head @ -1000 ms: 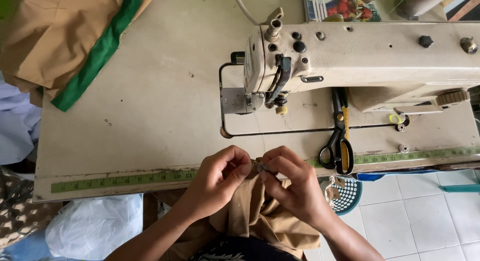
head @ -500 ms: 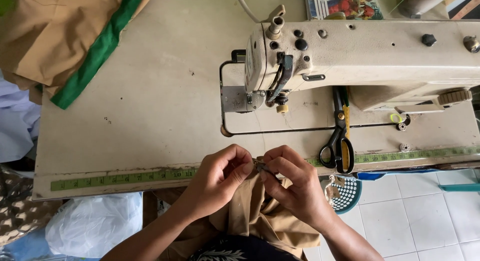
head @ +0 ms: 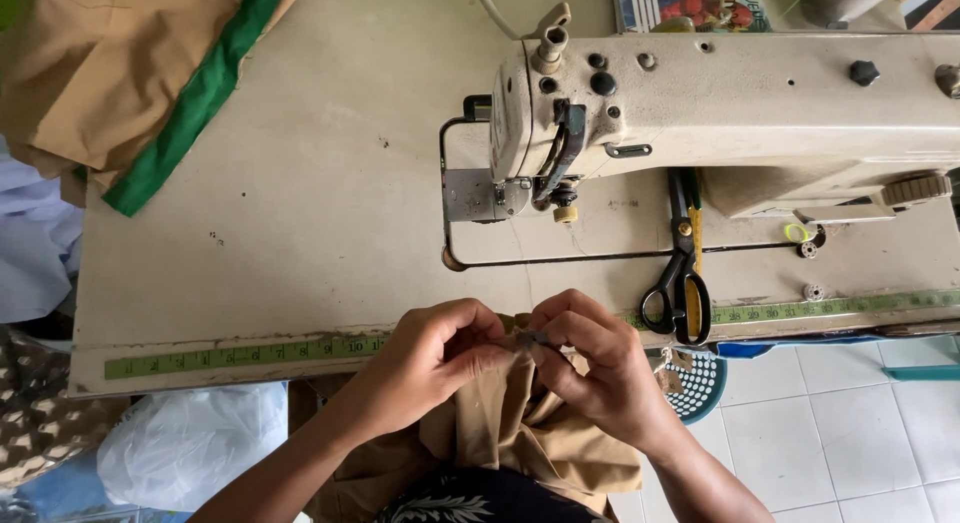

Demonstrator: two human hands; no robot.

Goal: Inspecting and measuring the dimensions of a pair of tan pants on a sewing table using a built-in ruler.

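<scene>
Right now I am pinching tan fabric [head: 500,423] with my left hand [head: 430,358] and right hand [head: 600,368], just below the sewing machine [head: 720,103].

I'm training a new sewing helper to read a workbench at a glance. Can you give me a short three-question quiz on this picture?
1. True or false: the black-handled scissors lie on the table to the right of the needle area of the sewing machine.
2. What do the left hand and the right hand hold between them? A) a bobbin B) a fold of tan fabric C) the scissors
3. What colour is the trim on the cloth piled at the table's far left corner?

Key
1. True
2. B; the fingers of both hands pinch it at the table's near edge, along the green measuring tape.
3. Green
</scene>
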